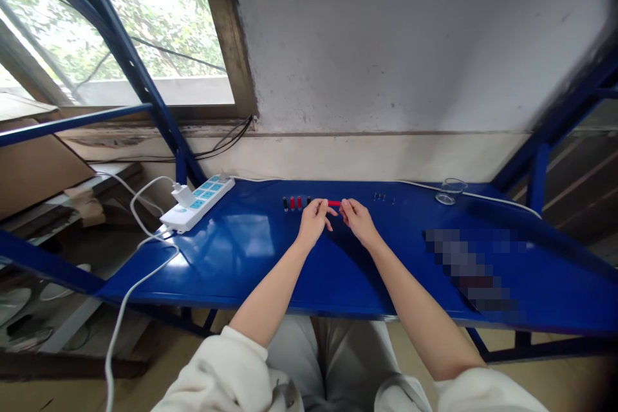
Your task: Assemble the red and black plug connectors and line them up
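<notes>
My left hand [316, 222] pinches the left end of a slim red rod-like piece [333, 203], with some of its fingers stretched out below. At the other end, the thumb and fingers of my right hand [355, 219] are closed on the same piece. It is held level, just above the blue tabletop. Left of my left hand, several small red and black cylinders [292, 203] stand in a row; their lower ends look metallic. Beyond my right hand lie several tiny metallic parts [379, 196], too small to name.
A white power strip [203, 203] with a plugged-in adapter and white cables sits on the left of the blue table [251, 270]. A clear glass [451, 191] stands at the back right. Nearer, a dark blurred-out object [468, 270] lies on the right. Blue frame posts flank the table.
</notes>
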### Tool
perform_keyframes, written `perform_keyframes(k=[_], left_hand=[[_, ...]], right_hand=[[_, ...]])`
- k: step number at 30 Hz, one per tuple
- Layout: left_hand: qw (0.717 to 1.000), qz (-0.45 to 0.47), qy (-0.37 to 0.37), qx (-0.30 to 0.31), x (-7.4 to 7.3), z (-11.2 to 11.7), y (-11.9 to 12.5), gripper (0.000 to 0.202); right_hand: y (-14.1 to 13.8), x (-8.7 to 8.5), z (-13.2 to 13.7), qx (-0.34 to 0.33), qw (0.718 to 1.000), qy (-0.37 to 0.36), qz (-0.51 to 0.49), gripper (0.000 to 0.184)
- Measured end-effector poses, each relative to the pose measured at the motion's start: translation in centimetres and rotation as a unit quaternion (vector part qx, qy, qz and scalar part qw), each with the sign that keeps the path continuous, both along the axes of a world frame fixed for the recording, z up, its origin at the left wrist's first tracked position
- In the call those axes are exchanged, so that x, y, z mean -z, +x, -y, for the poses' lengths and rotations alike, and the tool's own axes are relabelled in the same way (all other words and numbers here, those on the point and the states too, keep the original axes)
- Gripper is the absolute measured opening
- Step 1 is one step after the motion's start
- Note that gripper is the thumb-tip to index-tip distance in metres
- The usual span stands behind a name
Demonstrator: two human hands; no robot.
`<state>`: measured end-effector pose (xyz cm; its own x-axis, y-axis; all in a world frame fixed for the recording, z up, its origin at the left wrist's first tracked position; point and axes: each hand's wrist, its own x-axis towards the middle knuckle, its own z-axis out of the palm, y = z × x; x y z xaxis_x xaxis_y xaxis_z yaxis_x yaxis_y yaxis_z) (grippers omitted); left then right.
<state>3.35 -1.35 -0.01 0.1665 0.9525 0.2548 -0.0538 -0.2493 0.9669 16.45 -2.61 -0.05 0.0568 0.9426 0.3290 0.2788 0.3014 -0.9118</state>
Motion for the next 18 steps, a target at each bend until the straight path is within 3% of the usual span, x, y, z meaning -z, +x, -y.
perform_keyframes(k=[5, 10, 18], left_hand=[[0.999, -0.009, 0.009, -0.050, -0.11, -0.12, -0.13, 0.039], [0.998, 0.003, 0.026, -0.062, -0.12, -0.18, -0.19, 0.039], [0.999, 0.017, 0.044, -0.006, 0.12, -0.37, -0.16, 0.035]], right_hand=[[0.33, -0.14, -0.13, -0.039, 0.999, 0.015, 0.009, 0.033], [0.31, 0.22, -0.29, -0.052, 0.998, 0.032, 0.009, 0.030], [0.37, 0.47, -0.42, -0.031, 0.997, 0.046, 0.052, 0.028]])
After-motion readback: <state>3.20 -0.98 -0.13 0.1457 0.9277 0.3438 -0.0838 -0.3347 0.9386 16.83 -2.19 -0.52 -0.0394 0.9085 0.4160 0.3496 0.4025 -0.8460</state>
